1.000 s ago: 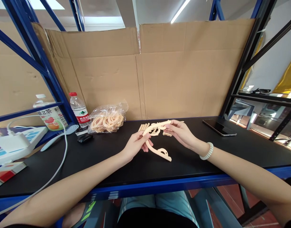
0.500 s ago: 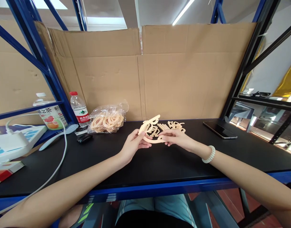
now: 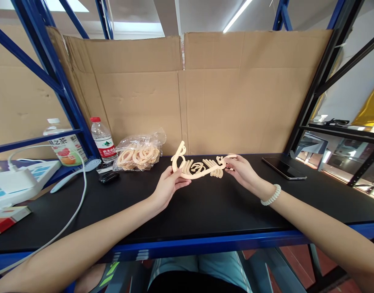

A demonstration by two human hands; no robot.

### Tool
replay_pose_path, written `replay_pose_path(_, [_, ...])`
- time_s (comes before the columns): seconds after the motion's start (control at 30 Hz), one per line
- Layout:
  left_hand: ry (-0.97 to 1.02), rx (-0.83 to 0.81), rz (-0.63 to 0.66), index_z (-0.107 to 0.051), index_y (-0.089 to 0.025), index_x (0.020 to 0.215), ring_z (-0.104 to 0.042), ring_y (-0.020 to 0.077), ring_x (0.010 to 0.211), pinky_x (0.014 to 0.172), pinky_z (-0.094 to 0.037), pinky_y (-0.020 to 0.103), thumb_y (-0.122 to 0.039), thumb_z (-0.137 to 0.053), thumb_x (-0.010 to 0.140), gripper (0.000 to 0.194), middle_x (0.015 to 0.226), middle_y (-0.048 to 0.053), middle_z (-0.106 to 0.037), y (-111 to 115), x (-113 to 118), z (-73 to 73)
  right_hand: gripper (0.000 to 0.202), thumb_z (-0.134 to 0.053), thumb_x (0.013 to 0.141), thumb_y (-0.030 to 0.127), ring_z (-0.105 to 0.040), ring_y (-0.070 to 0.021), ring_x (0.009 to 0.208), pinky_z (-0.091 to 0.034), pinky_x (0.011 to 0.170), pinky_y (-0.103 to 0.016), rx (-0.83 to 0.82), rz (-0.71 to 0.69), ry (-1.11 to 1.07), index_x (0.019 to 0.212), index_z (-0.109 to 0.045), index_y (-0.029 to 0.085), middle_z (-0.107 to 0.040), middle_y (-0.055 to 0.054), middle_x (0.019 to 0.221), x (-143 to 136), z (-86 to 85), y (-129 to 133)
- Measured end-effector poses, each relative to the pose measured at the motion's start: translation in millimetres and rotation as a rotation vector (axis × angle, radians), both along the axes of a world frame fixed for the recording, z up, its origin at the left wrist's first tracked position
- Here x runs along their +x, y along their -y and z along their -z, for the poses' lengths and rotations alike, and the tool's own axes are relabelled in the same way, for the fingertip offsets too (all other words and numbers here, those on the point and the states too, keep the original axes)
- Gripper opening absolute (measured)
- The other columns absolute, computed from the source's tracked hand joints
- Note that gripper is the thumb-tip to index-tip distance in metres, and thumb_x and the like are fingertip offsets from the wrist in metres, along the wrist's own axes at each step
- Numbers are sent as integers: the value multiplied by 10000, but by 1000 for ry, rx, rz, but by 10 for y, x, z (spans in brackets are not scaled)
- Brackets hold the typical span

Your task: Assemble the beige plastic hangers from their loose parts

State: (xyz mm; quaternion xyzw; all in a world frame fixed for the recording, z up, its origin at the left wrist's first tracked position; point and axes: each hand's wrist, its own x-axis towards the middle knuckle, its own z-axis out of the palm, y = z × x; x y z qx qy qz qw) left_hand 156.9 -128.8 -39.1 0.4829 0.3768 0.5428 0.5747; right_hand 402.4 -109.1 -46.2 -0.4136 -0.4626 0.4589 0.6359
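Between my two hands is a long, curved, pale wooden piece, with a loop and a hooked tip at its left end. My left hand is closed on its lower left curve, thumb on top. With thumb and fingers, my right hand pinches the raised right end. Just behind the piece, several small pale cut-out strips and curls lie on the black tabletop, partly hidden by it.
A clear plastic bag of pale rings lies at the back left, near a water bottle and a black mouse-like object. A phone lies at the right. A white cable crosses the left side. Cardboard walls the back.
My right hand has moved right and slightly up, now at the piece's far right end. The curved piece has turned and is seen more lengthwise. My left hand stays near its place.
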Motion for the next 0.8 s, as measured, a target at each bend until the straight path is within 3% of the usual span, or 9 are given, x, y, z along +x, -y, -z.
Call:
replay_pose_path(0.1, [9, -4, -21, -505, -122, 844, -694, 168, 708, 722, -576, 298, -114, -503, 904, 61, 795, 78, -690, -5, -2, -3, 425, -659, 693, 319, -565, -198, 885, -479, 744, -338, 150, 370, 125, 1078, -503, 230, -566, -48, 973, 57, -15, -17])
replay_pose_path(0.17, [10, -6, -24, -507, -121, 838, -694, 169, 710, 725, -578, 306, -117, -506, 904, 65, 805, 80, -690, -4, 4, -1, 383, -594, 774, 333, -538, -233, 1018, -463, 838, -393, 383, 451, 422, 1136, -511, 239, -560, -77, 1085, 86, -86, 29])
replay_pose_path(0.27, [2, -5, -20, -514, -119, 845, -691, 171, 714, 734, -580, 319, -122, -508, 902, 57, 811, 83, -687, -2, 12, 7, 253, -571, 840, 361, -486, -275, 1125, -315, 1010, -506, 728, 259, 1073, 1061, -596, 241, -606, -74, 1085, 107, -218, 135])
replay_pose_path(0.37, [-19, -1, -13, -513, -118, 856, -684, 163, 696, 716, -579, 306, -131, -509, 900, 46, 799, 82, -681, -1, 10, 14, 161, -539, 885, 336, -549, -250, 994, -208, 1044, -544, 799, 34, 1456, 923, -638, 216, -645, -50, 902, 107, -260, 182])
replay_pose_path(0.47, [-67, 18, -8, -494, -131, 870, -668, 143, 647, 666, -572, 269, -172, -517, 900, 56, 761, 63, -665, -8, 2, 23, 203, -469, 924, 286, -555, -165, 730, -396, 848, -385, 674, -173, 1459, 822, -606, 177, -610, -25, 753, 101, -213, 159])
replay_pose_path(0.53, [-105, 42, -22, -486, -141, 901, -651, 128, 624, 642, -568, 259, -201, -530, 891, 75, 767, 43, -645, -27, -3, 40, 185, -506, 903, 301, -506, -137, 642, -397, 665, -283, 620, -266, 1398, 799, -578, 166, -574, -13, 715, 90, -185, 149])
replay_pose_path(0.6, [-136, 89, -56, -488, -155, 992, -651, 133, 683, 639, -574, 272, -236, -540, 880, 147, 884, 49, -631, -60, -12, 70, 189, -529, 892, 318, -456, -121, 601, -354, 589, -250, 606, -320, 1349, 783, -562, 167, -526, 6, 682, 68, -178, 163])
replay_pose_path(0.7, [-249, 289, -162, -442, -205, 1208, -630, 201, 943, 730, -581, 345, -302, -557, 859, 380, 1194, 97, -526, -116, -43, 125, 204, -522, 904, 314, -416, -111, 584, -329, 574, -239, 621, -353, 1302, 763, -551, 170, -480, 21, 659, 25, -189, 212])
replay_pose_path(0.8, [-542, 601, -304, -318, -224, 1375, -503, 270, 1175, 908, -508, 428, -338, -569, 849, 594, 1393, 153, -334, -120, -85, 140, 191, -536, 891, 293, -413, -114, 596, -324, 583, -240, 662, -314, 1281, 743, -533, 171, -468, 20, 659, -17, -185, 256])
